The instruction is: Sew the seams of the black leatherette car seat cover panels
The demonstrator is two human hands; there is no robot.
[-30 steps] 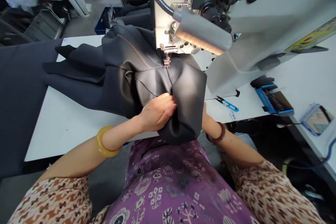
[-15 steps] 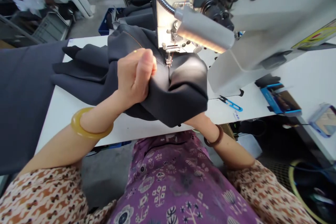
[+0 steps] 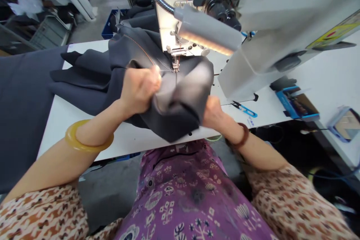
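Note:
Dark grey fabric [image 3: 177, 127] lies bunched under the presser foot [image 3: 175, 64] of a white sewing machine [image 3: 253, 52]. To the left of the foot, my left hand [image 3: 139, 88] is closed on a fold of it. On the right edge of the bunch my right hand [image 3: 212, 114] is closed on the fabric, its fingers partly hidden and blurred. A line of orange stitching [image 3: 140, 48] runs across the fabric towards the foot. The raised fold between my hands is smeared by motion.
A lit lamp [image 3: 209, 30] on a flexible metal neck hangs beside the needle area. Blue thread snips [image 3: 244, 109] and a blue box [image 3: 298, 103] lie on the right of the white table [image 3: 118, 138]. More dark cloth [image 3: 25, 108] spreads at the left.
My right hand has come out from beneath the fabric to its right edge. The front of the fabric has shifted and been refolded; my left hand keeps its grip. The view has shifted slightly.

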